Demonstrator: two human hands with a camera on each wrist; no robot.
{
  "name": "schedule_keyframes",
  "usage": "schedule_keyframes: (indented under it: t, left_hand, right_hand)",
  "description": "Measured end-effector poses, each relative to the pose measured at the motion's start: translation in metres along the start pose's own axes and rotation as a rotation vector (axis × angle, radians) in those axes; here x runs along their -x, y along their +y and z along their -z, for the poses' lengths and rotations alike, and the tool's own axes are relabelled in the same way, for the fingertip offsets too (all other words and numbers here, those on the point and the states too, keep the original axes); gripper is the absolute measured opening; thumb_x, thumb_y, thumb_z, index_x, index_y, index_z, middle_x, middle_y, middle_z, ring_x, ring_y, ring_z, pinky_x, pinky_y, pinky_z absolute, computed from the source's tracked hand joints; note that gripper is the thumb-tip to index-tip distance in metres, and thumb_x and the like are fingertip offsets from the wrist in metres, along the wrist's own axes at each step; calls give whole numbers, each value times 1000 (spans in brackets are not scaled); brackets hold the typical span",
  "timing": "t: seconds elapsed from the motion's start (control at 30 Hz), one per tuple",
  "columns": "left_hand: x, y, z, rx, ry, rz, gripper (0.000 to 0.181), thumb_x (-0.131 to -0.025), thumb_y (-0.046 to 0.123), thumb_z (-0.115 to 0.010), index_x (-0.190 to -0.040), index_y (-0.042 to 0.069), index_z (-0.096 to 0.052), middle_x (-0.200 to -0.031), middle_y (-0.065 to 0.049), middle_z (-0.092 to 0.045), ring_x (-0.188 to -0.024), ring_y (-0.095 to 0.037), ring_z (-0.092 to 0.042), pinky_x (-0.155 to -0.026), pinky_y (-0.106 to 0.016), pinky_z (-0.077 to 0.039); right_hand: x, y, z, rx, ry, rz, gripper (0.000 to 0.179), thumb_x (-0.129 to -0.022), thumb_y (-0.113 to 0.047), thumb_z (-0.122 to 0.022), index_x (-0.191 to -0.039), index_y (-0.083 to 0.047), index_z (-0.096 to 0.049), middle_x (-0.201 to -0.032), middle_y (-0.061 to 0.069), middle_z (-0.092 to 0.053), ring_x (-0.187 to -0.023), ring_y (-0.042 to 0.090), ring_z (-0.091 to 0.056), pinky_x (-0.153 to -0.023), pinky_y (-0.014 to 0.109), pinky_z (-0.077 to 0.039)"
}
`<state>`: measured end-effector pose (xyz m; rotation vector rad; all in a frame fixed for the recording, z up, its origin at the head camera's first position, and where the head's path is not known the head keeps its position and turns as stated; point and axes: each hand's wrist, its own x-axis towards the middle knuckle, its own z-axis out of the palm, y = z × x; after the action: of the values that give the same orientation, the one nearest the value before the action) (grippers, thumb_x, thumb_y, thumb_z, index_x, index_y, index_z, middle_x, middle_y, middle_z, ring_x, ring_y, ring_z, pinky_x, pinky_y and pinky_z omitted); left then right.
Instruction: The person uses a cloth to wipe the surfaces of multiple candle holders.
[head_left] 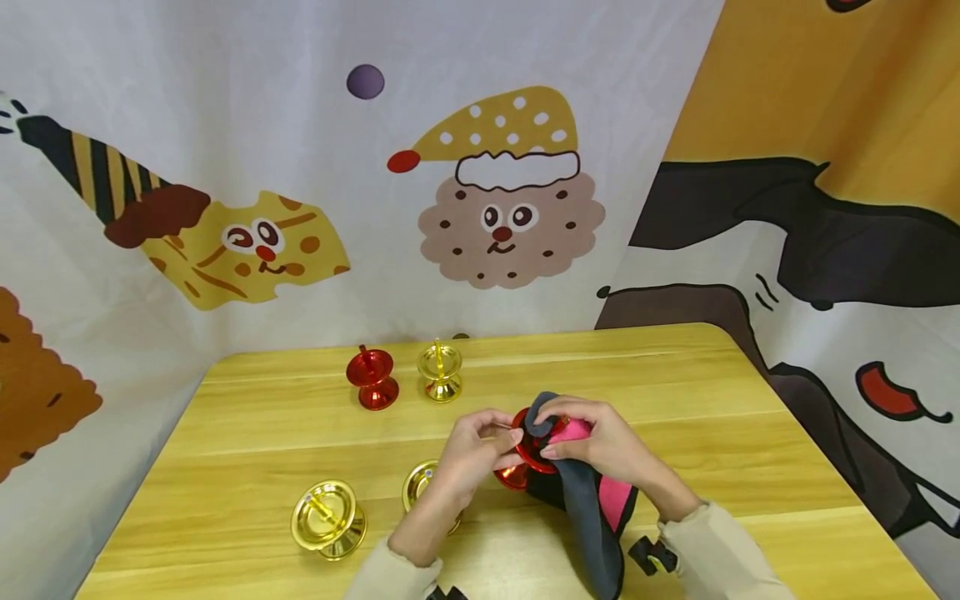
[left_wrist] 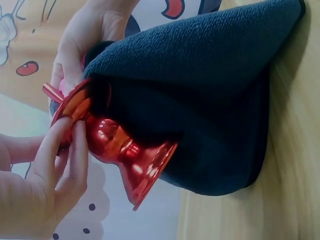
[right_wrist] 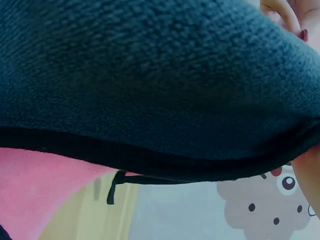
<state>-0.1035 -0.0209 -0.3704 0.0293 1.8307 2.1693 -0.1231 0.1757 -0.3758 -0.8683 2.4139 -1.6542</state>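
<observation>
Over the table's front middle, my left hand [head_left: 472, 458] pinches the rim of a shiny red candle holder [left_wrist: 107, 137] between thumb and fingers. The holder is tilted; its flared foot and a red centre post show in the left wrist view. With thumb and fingers, my right hand [head_left: 592, 437] grips a dark grey and pink cloth [head_left: 585, 517] with black edging, bunched against the inside of the upper dish. The rest of the cloth [left_wrist: 210, 65] hangs down beside the holder. In the right wrist view, the cloth [right_wrist: 140, 75] hides most of the work.
Another red candle holder [head_left: 375, 379] and a gold candle holder [head_left: 440, 375] stand at the table's back edge. A second gold holder [head_left: 327, 521] is front left. A third gold one [head_left: 417, 483] is partly hidden behind my left forearm. A printed curtain [head_left: 300, 125] hangs behind the table [head_left: 750, 433].
</observation>
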Motion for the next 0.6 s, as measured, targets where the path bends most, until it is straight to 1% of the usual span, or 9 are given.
schedule_keyframes:
  t: [0.17,0.27,0.33,0.4,0.5,0.57,0.6]
  left_hand:
    - [0,2,1,-33,-4,6,23,-87,-2,-58,-107,-13,-53,-88,-16,-54,-76,-17,-61,-69,-28,-55]
    - [0,1,1,-33,-9,13,23,-87,-2,-57,-107,-13,-53,-87,-16,-55,-76,-18,-61,-70,-28,-55]
    - [-1,1,2,-19,-6,18,23,-87,-3,-56,-107,-13,-52,-87,-16,-56,-76,-19,-61,-69,-29,-55]
    - [-1,0,2,5,9,21,21,-88,-4,-55,-107,-13,-52,-87,-16,-56,-75,-19,-62,-69,-28,-56]
    - [-2,-1,3,65,41,17,19,-89,-6,-52,-106,-14,-49,-87,-16,-55,-73,-19,-62,-68,-28,-56]
    - [-2,0,2,106,54,5,18,-90,-7,-49,-106,-15,-47,-89,-16,-54,-75,-19,-61,-69,-29,-55]
    - [-3,0,1,129,55,-4,18,-90,-7,-48,-106,-15,-46,-90,-17,-54,-76,-21,-62,-71,-30,-55]
  right_hand:
    - [0,-5,6,-28,0,-21,30,-73,-10,-76,-102,-7,-65,-109,11,-59,-96,18,-57,-71,28,-54]
    - [0,-10,14,-22,9,-32,31,-73,-11,-76,-102,-8,-66,-109,10,-60,-97,19,-57,-73,29,-54]
    - [0,-13,20,-13,29,-36,31,-74,-11,-76,-103,-8,-66,-109,8,-60,-98,19,-57,-76,29,-53]
    - [1,-17,27,-12,79,-55,32,-74,-10,-75,-105,-8,-65,-106,7,-61,-93,19,-58,-73,28,-53]
    - [2,-21,32,-33,203,-71,35,-75,-3,-73,-107,-4,-59,-102,8,-62,-86,17,-59,-70,24,-53]
    - [1,-20,29,-34,274,-48,36,-75,1,-72,-107,-2,-56,-100,10,-62,-82,14,-59,-66,22,-53]
    - [1,-19,25,-23,297,-26,36,-74,2,-73,-106,-1,-55,-100,11,-62,-84,13,-59,-68,20,-52]
